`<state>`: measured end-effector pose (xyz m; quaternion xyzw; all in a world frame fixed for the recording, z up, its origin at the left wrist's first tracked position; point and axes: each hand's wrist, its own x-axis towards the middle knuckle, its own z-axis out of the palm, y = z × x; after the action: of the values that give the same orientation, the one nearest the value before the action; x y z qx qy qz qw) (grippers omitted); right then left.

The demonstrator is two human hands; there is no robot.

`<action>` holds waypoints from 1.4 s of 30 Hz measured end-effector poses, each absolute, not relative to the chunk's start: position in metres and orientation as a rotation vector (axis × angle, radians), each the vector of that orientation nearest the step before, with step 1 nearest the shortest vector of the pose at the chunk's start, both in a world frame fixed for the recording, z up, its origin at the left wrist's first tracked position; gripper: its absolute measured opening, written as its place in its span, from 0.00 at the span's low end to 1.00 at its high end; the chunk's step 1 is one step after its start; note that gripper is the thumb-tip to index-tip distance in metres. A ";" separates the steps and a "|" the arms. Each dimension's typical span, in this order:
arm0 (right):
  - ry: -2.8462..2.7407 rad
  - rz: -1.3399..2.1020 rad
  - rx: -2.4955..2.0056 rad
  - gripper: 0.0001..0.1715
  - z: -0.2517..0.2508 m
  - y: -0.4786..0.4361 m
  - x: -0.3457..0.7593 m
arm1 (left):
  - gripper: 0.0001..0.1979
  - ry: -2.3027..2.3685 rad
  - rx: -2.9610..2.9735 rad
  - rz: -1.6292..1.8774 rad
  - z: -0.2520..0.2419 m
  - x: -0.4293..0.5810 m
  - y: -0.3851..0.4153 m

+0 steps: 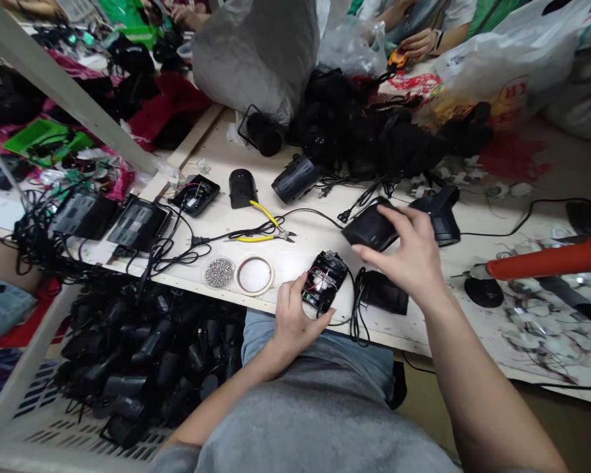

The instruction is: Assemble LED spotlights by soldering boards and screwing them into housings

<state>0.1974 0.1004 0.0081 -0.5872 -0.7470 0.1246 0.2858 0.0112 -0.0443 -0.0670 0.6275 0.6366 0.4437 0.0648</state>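
Observation:
My left hand (295, 318) grips an opened black plastic housing (324, 279) at the bench's front edge, thumb on one side and fingers on the other. Red wires and small inner parts show inside it. My right hand (414, 253) is closed around a curved black plastic cover (370, 226), just above and to the right of the housing. Below that hand lies another black casing piece (385, 292), beside a looped black cable (357, 305). Yellow-handled cutting pliers (266, 226) rest to the left, jaws pointing right.
A tape roll (255, 274) and a dish of small screws (219, 272) sit near the front edge. An orange-handled tool (546, 257) juts in from the right. Black devices (364, 131) are heaped behind. A white crate (10, 414) of black parts stands below left. Other people work opposite.

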 end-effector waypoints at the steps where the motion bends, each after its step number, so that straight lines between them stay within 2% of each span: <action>1: -1.995 0.275 -1.614 0.48 0.004 0.114 0.202 | 0.39 1.923 1.895 1.338 -0.067 0.011 -0.044; 3: -2.019 0.198 -1.688 0.49 -0.006 0.134 0.207 | 0.39 1.932 1.887 1.334 -0.066 0.011 -0.044; 5: -2.052 0.125 -1.685 0.47 -0.012 0.139 0.207 | 0.40 1.938 1.878 1.327 -0.066 0.010 -0.044; 7: -2.073 0.072 -1.563 0.36 -0.012 0.126 0.202 | 0.40 1.935 1.881 1.325 -0.066 0.010 -0.044; 10: -2.126 0.166 -1.284 0.10 -0.005 0.084 0.188 | 0.39 1.922 1.892 1.344 -0.067 0.011 -0.044; 11: -2.168 0.236 -1.219 0.08 -0.003 0.069 0.182 | 0.39 1.927 1.890 1.356 -0.068 0.011 -0.044; 14: -2.295 0.372 -1.106 0.07 -0.007 0.034 0.167 | 0.37 1.963 1.876 1.392 -0.071 0.012 -0.044; 17: -2.278 0.356 -1.088 0.06 -0.018 0.022 0.160 | 0.35 1.947 1.888 1.404 -0.074 0.011 -0.044; 21: -2.224 0.331 -1.065 0.09 -0.022 0.024 0.161 | 0.35 1.952 1.867 1.367 -0.073 0.011 -0.044; 28: -2.104 0.257 -1.002 0.08 0.002 0.020 0.168 | 0.32 1.957 1.827 1.310 -0.066 0.011 -0.043; 33: -1.936 0.164 -1.094 0.08 0.020 0.015 0.188 | 0.34 1.955 1.817 1.263 -0.059 0.003 -0.036; 40: -1.861 0.116 -1.199 0.08 0.016 0.017 0.213 | 0.27 2.162 2.012 1.128 -0.052 -0.010 -0.010; 42: -1.882 0.096 -1.193 0.08 0.011 0.018 0.215 | 0.23 2.213 2.112 1.135 -0.049 -0.009 -0.007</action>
<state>0.2150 0.0177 0.0113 -0.4805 -0.7577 0.0388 0.4399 -0.0089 -0.0068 -0.0491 0.6462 0.6769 0.3472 -0.0606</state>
